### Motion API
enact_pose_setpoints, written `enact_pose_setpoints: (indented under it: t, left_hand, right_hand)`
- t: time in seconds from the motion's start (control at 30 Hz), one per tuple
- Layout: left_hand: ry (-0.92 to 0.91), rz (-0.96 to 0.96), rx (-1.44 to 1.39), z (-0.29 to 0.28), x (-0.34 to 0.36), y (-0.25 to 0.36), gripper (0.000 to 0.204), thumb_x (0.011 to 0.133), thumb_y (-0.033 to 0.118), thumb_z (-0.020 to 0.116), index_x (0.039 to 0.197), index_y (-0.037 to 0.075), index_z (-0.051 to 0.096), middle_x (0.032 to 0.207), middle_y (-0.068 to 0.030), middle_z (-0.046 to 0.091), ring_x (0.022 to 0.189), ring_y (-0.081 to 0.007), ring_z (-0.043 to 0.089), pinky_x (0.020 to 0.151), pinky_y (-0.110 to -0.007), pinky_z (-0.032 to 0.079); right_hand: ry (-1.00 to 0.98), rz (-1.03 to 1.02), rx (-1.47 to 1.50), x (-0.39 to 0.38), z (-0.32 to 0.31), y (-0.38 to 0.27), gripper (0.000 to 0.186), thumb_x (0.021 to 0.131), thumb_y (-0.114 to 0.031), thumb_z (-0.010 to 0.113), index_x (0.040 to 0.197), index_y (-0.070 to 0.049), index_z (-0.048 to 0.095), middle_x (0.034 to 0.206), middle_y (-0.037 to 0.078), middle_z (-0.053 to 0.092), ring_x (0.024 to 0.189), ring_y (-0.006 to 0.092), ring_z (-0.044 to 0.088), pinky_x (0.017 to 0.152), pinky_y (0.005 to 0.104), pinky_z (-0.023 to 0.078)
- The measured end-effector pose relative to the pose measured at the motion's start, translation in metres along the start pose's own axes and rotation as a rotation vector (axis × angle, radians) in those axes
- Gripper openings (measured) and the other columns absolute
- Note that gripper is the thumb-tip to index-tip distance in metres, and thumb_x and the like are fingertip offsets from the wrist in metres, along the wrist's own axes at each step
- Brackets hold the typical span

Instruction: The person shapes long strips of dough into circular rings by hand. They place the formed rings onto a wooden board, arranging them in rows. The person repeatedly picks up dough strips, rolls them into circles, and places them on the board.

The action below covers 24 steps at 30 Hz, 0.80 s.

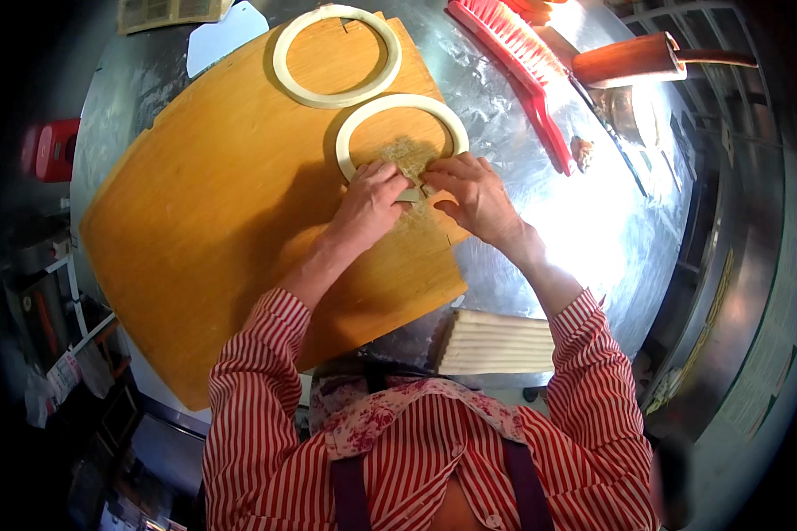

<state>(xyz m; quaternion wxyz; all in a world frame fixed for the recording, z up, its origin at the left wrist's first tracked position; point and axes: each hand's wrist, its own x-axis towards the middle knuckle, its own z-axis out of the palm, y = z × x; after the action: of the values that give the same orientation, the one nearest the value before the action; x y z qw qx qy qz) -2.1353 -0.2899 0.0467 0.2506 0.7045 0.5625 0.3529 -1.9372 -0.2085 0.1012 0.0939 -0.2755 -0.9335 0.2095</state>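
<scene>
A pale dough ring (398, 102) lies on the wooden board (195, 195), its near side partly covered by my hands. My left hand (374, 202) closes its fingers on the ring's left end, where a flat pale bit shows under the fingertips. At the right end, my right hand (483, 199) has its fingers bent and pressed to the dough, thumb held a little lower. Between both hands the board is dusted with flour (407, 157). Just beyond sits a second, joined dough ring (281, 62), close against the first.
Several pale dough strips (496, 343) lie side by side at the metal table's (496, 274) near edge. To the far right are a red brush (522, 57) and a wooden rolling pin (629, 60). A white scraper (226, 37) rests at the far left.
</scene>
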Motion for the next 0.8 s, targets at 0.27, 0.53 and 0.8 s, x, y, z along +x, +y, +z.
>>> enact_pose_setpoints:
  t: [0.27, 0.53, 0.8]
  left_hand:
    - [-0.093, -0.286, -0.450, -0.019, 0.008, -0.008, 0.018, 0.081, -0.004, 0.071, 0.099, -0.003, 0.072, 0.089, -0.0111, 0.069, 0.082, -0.0194, 0.068, 0.072, -0.032, 0.053]
    - [-0.050, -0.307, -0.493, -0.016, 0.006, -0.006, 0.015, 0.084, -0.004, 0.069, 0.099, -0.003, 0.072, 0.086, -0.0113, 0.070, 0.079, -0.0192, 0.068, 0.072, -0.030, 0.053]
    - [-0.030, -0.032, 0.023, -0.002, -0.001, 0.011, 0.021, 0.081, 0.002, 0.073, 0.101, -0.001, 0.070, 0.096, -0.0128, 0.062, 0.098, -0.0328, 0.061, 0.085, -0.042, 0.052]
  right_hand:
    - [0.058, 0.488, 0.484, 0.009, 0.015, -0.022, 0.033, 0.077, -0.006, 0.081, 0.107, -0.001, 0.071, 0.086, 0.006, 0.070, 0.076, 0.0155, 0.064, 0.070, 0.0293, 0.054]
    - [0.063, 0.474, 0.478, 0.008, 0.025, -0.028, 0.036, 0.073, 0.000, 0.075, 0.109, -0.003, 0.068, 0.091, 0.012, 0.064, 0.083, 0.0261, 0.066, 0.073, 0.0380, 0.052]
    - [-0.023, 0.190, 0.098, 0.000, 0.016, 0.001, 0.036, 0.074, 0.002, 0.072, 0.109, -0.005, 0.067, 0.104, 0.008, 0.063, 0.098, 0.0308, 0.064, 0.080, 0.0411, 0.055]
